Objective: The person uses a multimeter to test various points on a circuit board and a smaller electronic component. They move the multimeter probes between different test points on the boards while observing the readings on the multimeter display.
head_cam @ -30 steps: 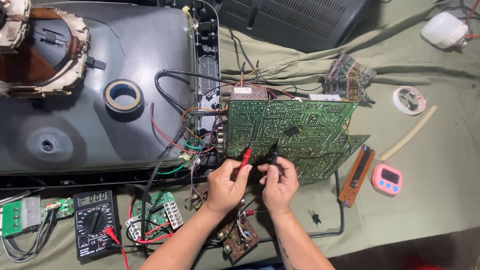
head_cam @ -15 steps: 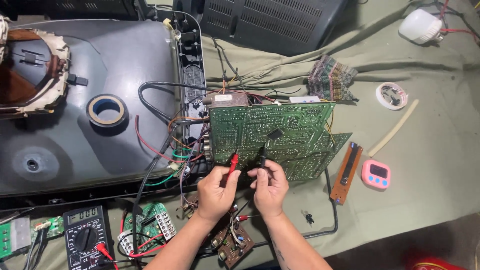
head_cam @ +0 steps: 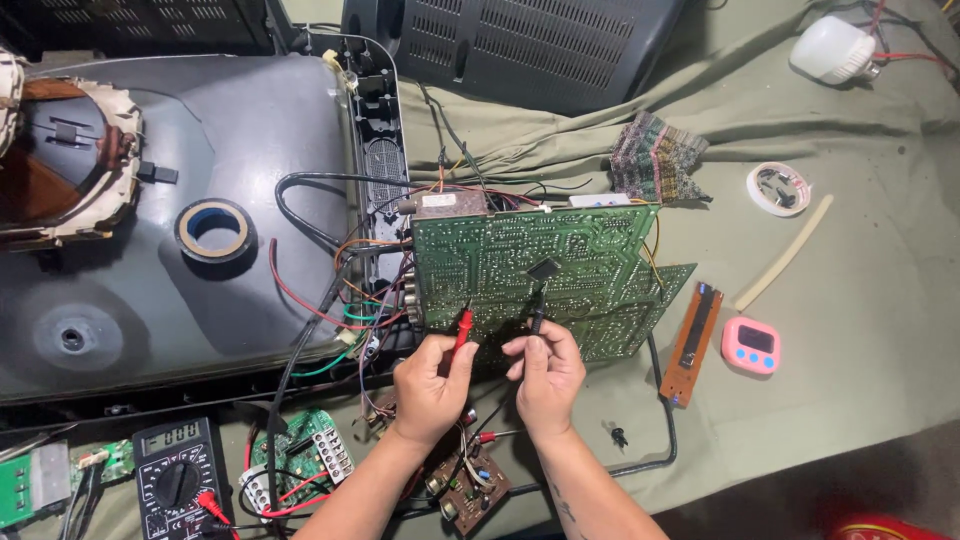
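Left hand [head_cam: 432,385] fingers gripping red probe [head_cam: 463,328], right hand [head_cam: 545,375] fingers pinching black probe [head_cam: 536,318], both on green circuit board [head_cam: 560,270].

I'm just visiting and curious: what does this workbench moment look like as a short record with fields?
Setting: olive cloth-covered bench
Left hand: grip closed on a red-handled meter probe, tip on the board
Right hand: grip closed on a black-handled meter probe, tip on the board
Under the probes: large green circuit board, solder side up
Meter: black digital multimeter, bottom left
Beside the board: grey picture-tube housing with a roll of black tape on it
Right side: pink digital timer, white bulb
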